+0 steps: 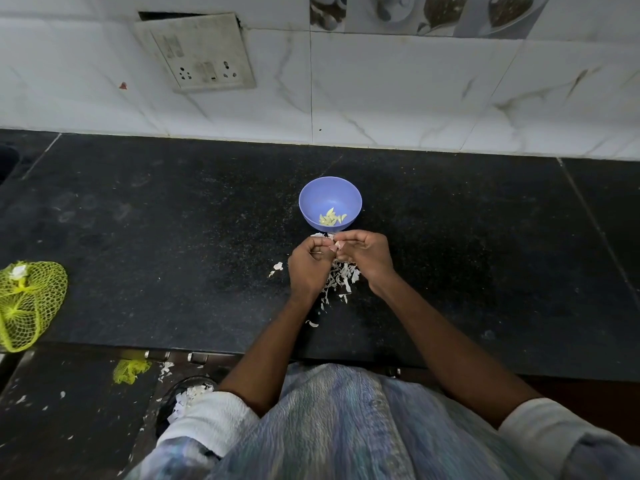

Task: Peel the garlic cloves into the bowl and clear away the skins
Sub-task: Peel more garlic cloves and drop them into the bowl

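A blue-purple bowl (330,195) stands on the black counter (173,237) and holds several peeled garlic cloves (331,218). Just in front of it, my left hand (309,268) and my right hand (367,256) meet with curled fingers, both pinching one garlic clove (336,246) that still has pale skin on it. Under and between my hands lies a heap of white garlic skins (341,278), with a few loose flakes to the left and toward the counter's front edge.
A yellow mesh bag (29,303) lies at the counter's left edge. On the floor below are a scrap of yellow mesh (131,370), scattered skins and a dark bin (187,398) with skins in it. A tiled wall with a socket plate (201,53) rises behind.
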